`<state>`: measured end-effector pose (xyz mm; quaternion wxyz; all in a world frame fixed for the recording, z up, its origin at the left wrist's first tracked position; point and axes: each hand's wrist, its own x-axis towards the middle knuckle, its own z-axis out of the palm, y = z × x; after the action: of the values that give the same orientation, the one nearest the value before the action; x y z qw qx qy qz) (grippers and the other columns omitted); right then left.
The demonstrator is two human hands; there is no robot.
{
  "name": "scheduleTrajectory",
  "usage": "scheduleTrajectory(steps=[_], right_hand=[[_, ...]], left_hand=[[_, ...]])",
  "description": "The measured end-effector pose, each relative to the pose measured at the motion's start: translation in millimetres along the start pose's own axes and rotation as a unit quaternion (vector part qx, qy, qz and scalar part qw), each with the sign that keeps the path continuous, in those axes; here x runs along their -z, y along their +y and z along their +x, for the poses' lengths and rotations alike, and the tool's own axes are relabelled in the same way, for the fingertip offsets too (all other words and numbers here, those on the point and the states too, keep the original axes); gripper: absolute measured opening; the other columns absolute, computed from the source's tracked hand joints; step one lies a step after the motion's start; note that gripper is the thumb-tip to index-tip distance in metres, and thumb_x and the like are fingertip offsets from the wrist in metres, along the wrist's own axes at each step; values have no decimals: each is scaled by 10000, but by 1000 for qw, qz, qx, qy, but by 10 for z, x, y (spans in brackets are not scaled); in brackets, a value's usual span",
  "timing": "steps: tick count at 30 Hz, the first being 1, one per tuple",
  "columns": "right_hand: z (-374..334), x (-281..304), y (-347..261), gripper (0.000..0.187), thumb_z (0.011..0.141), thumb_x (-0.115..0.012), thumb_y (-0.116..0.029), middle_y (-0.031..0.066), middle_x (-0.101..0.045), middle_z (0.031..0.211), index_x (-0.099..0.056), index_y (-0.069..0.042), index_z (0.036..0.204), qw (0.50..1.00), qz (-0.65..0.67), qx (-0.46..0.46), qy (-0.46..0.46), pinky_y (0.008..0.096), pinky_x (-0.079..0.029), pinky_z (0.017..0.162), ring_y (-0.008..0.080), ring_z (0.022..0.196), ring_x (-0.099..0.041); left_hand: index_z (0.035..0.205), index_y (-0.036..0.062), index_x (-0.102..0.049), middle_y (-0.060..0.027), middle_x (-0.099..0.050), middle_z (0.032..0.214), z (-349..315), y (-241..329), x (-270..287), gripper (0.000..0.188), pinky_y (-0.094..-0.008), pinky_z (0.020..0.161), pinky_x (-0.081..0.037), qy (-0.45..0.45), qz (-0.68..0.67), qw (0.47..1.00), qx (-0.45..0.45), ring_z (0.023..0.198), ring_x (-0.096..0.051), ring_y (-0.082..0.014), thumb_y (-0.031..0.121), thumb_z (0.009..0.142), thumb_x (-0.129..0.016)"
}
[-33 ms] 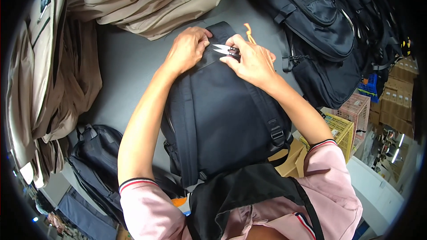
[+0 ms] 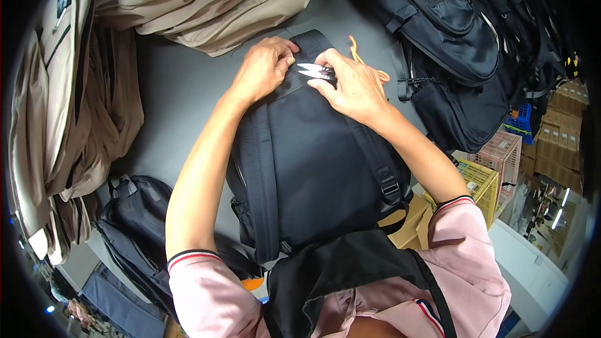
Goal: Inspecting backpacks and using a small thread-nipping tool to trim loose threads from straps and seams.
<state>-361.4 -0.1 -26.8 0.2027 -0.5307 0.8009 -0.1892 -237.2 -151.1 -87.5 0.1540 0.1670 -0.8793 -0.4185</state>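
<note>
A black backpack lies on the grey table in front of me, shoulder straps facing up. My left hand is closed at its top left edge, thumb and fingers pinched together by the seam. What lies between the fingertips is too small to make out. In my right hand is a pair of thread snips, blades parted and pointing left toward my left fingertips. An orange cord trails out beside that hand. The snips are just above the fabric at the base of the backpack's top flap.
Beige bags are piled at the far left and left. More black backpacks are heaped at the right, and a dark backpack lies at lower left. Beyond the table's right side are a yellow crate, a pink crate and cardboard boxes.
The snips have shifted very slightly left. Their orange cord has swung to the right and lower along my right hand. My left hand and the backpack look unchanged.
</note>
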Motion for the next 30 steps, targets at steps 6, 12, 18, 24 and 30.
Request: scheduleTrajectory(steps=[6, 12, 18, 24, 30], right_hand=[[20, -145, 167, 192, 795, -664, -191, 56, -512, 860, -590, -69, 924, 992, -26, 94, 79, 392, -484, 618, 253, 718, -594], [36, -206, 181, 166, 788, -674, -187, 71, -525, 866, -589, -66, 862, 990, 0, 86, 110, 409, -482, 607, 287, 686, -610], [50, -244, 200, 175, 785, -675, -179, 75, -523, 862, -589, -44, 856, 977, -46, 157, 134, 369, -497, 571, 264, 648, -623], [23, -222, 182, 171, 772, -680, -160, 83, -519, 846, -586, -41, 852, 976, -57, 158, 135, 368, -493, 566, 257, 649, -625], [52, -235, 200, 178, 770, -679, -158, 92, -513, 835, -580, -29, 843, 972, -67, 176, 142, 364, -488, 556, 259, 635, -620]], left_hand=[[824, -35, -615, -83, -644, 1041, 3, 39, 40, 136, -307, 771, -453, -16, -68, 995, 78, 871, -593, -202, 101, 816, -606], [810, -38, -619, -89, -638, 1053, 3, 42, 27, 142, -295, 773, -444, -12, -90, 991, 95, 878, -583, -187, 104, 812, -609], [811, -40, -622, -91, -635, 1061, -2, 61, 31, 145, -296, 777, -440, -11, -94, 990, 106, 881, -581, -182, 104, 804, -614], [818, -35, -632, -88, -636, 1068, -14, 74, 14, 146, -297, 786, -439, -10, -94, 989, 114, 886, -584, -182, 109, 803, -614], [819, -29, -637, -81, -634, 1071, -12, 65, 12, 143, -287, 784, -437, -8, -98, 989, 112, 890, -583, -172, 112, 801, -619]])
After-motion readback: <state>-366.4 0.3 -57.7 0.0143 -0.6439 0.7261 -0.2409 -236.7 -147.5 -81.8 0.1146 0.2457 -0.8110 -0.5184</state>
